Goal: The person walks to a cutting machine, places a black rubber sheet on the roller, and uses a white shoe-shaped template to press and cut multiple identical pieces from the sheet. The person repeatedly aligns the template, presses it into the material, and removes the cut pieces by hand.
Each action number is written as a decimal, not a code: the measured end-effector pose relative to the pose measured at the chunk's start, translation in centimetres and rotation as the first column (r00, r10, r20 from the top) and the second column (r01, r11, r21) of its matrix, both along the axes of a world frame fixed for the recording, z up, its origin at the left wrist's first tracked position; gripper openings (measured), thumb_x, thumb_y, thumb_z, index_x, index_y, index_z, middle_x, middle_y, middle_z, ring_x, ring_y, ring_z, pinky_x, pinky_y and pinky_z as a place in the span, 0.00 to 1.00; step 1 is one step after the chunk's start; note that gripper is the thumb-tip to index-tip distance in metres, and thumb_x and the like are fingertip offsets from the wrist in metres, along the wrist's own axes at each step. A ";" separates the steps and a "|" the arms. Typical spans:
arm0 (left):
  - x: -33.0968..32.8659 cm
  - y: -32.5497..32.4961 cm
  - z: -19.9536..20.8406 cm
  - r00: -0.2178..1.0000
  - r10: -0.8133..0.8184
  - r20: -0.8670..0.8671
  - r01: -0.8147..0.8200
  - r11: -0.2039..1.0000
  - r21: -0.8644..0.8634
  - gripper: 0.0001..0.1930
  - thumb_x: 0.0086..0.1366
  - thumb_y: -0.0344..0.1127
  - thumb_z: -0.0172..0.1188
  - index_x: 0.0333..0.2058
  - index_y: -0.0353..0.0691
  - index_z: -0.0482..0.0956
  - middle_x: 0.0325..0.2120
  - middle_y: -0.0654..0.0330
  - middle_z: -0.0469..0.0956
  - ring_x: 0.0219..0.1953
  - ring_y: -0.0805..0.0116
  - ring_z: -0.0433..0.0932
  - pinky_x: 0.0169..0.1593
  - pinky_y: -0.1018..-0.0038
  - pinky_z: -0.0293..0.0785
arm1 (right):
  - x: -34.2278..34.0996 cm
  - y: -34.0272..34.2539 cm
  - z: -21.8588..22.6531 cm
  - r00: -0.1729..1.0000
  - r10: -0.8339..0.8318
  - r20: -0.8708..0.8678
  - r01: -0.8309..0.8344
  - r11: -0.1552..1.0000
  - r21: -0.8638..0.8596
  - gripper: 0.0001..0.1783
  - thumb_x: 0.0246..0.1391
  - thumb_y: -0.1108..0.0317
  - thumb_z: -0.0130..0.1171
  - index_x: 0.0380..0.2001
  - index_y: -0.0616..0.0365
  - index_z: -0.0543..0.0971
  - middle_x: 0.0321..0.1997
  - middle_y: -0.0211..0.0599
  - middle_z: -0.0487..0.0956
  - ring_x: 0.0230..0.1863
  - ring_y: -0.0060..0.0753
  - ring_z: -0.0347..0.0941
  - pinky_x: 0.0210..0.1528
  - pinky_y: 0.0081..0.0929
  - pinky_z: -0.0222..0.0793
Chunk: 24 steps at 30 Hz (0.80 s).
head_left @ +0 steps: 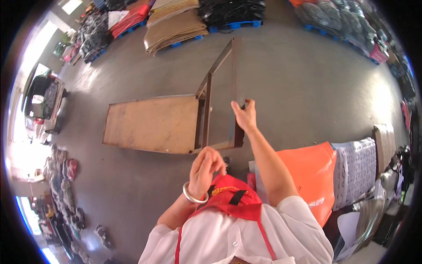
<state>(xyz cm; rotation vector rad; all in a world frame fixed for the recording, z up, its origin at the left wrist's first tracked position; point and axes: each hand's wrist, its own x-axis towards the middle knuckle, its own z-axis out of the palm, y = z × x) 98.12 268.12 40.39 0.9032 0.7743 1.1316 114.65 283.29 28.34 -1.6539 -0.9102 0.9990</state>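
My right hand [245, 116] is wrapped round the top bar of the brown metal handle frame of a flatbed cart [151, 124]. The cart's flat wooden deck stretches away to the left of the frame. In front of my chest, my left hand [203, 169] is raised with its fingers curled in, and I see nothing in it. It is near the lower end of the handle frame, apart from it. A white bangle [194, 196] circles the left wrist. A red apron [231, 189] hangs over my white shirt.
An orange-wrapped stack [307, 169] and a grey-white printed stack [354, 169] stand close on my right. Along the far side are blue pallets with brown sheets [173, 28] and black-wrapped goods [231, 11]. A vehicle [44, 103] stands at the left, above a row of bundles [63, 189].
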 end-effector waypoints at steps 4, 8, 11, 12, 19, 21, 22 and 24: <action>-0.3 7.2 1.3 0.993 -0.109 0.047 0.107 0.994 0.037 0.15 0.75 0.43 0.37 0.31 0.42 0.61 0.21 0.63 0.61 0.23 0.70 0.63 0.32 0.73 0.67 | -2.4 8.3 0.8 0.959 0.101 0.266 -0.080 0.993 -0.087 0.40 0.51 0.39 0.58 0.52 0.65 0.69 0.38 0.50 0.80 0.42 0.48 0.77 0.47 0.38 0.70; 1.9 12.4 1.2 0.980 -0.195 0.033 0.194 0.981 0.029 0.16 0.76 0.44 0.36 0.30 0.41 0.60 0.22 0.64 0.61 0.25 0.73 0.63 0.33 0.75 0.69 | -0.5 8.8 1.3 0.971 0.210 -0.118 -0.216 0.976 -0.039 0.28 0.62 0.47 0.51 0.53 0.61 0.70 0.36 0.31 0.75 0.36 0.22 0.69 0.41 0.25 0.70; 4.9 17.6 0.2 0.957 -0.284 0.060 0.284 0.959 0.006 0.16 0.76 0.44 0.36 0.30 0.41 0.60 0.23 0.64 0.61 0.26 0.72 0.65 0.33 0.77 0.69 | 3.9 6.9 3.5 0.948 0.190 -0.257 -0.122 0.958 0.260 0.15 0.64 0.64 0.52 0.49 0.62 0.72 0.43 0.33 0.76 0.43 0.23 0.72 0.44 0.24 0.73; 6.5 19.3 -0.4 0.943 -0.328 0.046 0.329 0.944 -0.005 0.16 0.76 0.44 0.36 0.31 0.42 0.60 0.22 0.63 0.62 0.25 0.71 0.64 0.33 0.75 0.68 | 5.9 6.6 4.4 0.939 0.225 -0.259 -0.142 0.942 0.303 0.15 0.63 0.65 0.53 0.49 0.62 0.73 0.42 0.32 0.77 0.40 0.21 0.73 0.40 0.21 0.72; 21.4 31.2 -1.6 0.817 -0.575 -0.047 0.575 0.818 0.002 0.16 0.76 0.45 0.35 0.37 0.39 0.65 0.24 0.63 0.65 0.25 0.73 0.63 0.30 0.77 0.68 | 20.0 11.6 10.0 0.699 0.403 -0.590 -0.176 0.897 0.404 0.13 0.62 0.68 0.54 0.47 0.61 0.78 0.50 0.37 0.75 0.32 0.27 0.79 0.25 0.18 0.78; 26.3 35.1 -1.5 0.759 -0.641 -0.111 0.647 0.762 0.027 0.17 0.76 0.44 0.34 0.39 0.37 0.67 0.25 0.62 0.66 0.25 0.74 0.64 0.29 0.78 0.67 | 24.4 14.1 9.9 0.691 0.359 -0.628 -0.119 0.913 0.390 0.13 0.62 0.67 0.54 0.47 0.62 0.77 0.53 0.41 0.74 0.32 0.27 0.79 0.26 0.18 0.77; 28.6 36.8 -1.2 0.720 -0.679 -0.143 0.689 0.724 0.030 0.18 0.76 0.44 0.34 0.41 0.36 0.67 0.26 0.62 0.67 0.25 0.75 0.65 0.29 0.78 0.67 | 26.5 15.0 9.8 0.671 0.330 -0.664 -0.062 0.917 0.393 0.14 0.62 0.67 0.54 0.47 0.64 0.77 0.54 0.44 0.73 0.33 0.28 0.78 0.27 0.19 0.77; 32.8 39.2 -1.0 0.640 -0.748 -0.172 0.761 0.649 0.011 0.19 0.76 0.44 0.34 0.44 0.34 0.68 0.28 0.62 0.69 0.25 0.75 0.68 0.29 0.79 0.67 | 29.9 16.1 9.5 0.643 0.260 -0.720 0.035 0.930 0.367 0.14 0.62 0.67 0.55 0.47 0.65 0.77 0.54 0.46 0.73 0.33 0.28 0.78 0.27 0.20 0.77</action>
